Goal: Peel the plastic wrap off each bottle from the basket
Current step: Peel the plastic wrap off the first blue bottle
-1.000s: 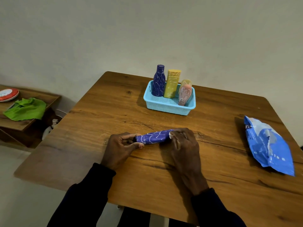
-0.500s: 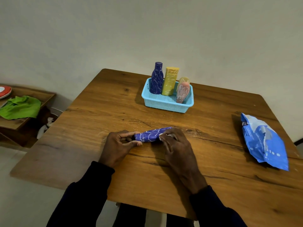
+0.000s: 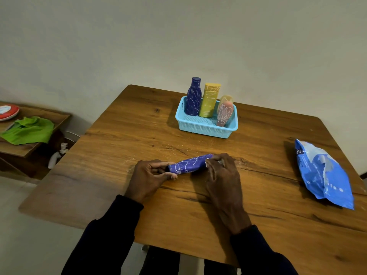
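While on table [image 3: 139, 135], btl [image 3: 188, 165] in hands [image 3: 148, 178] [image 3: 223, 176]

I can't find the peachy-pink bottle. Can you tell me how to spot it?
Look at the far side of the wooden table for the light blue basket. Three bottles stand in it, and the peachy-pink bottle is at the right end. It is the shortest and roundest, unlike the tall dark blue bottle and yellow bottle beside it.

A strip of open tabletop [image 3: 139, 135] was seen between the basket [image 3: 206, 130] and the held bottle [image 3: 188, 165]. The right side was taken up by a blue pouch [image 3: 325, 175]; the left was unobstructed.
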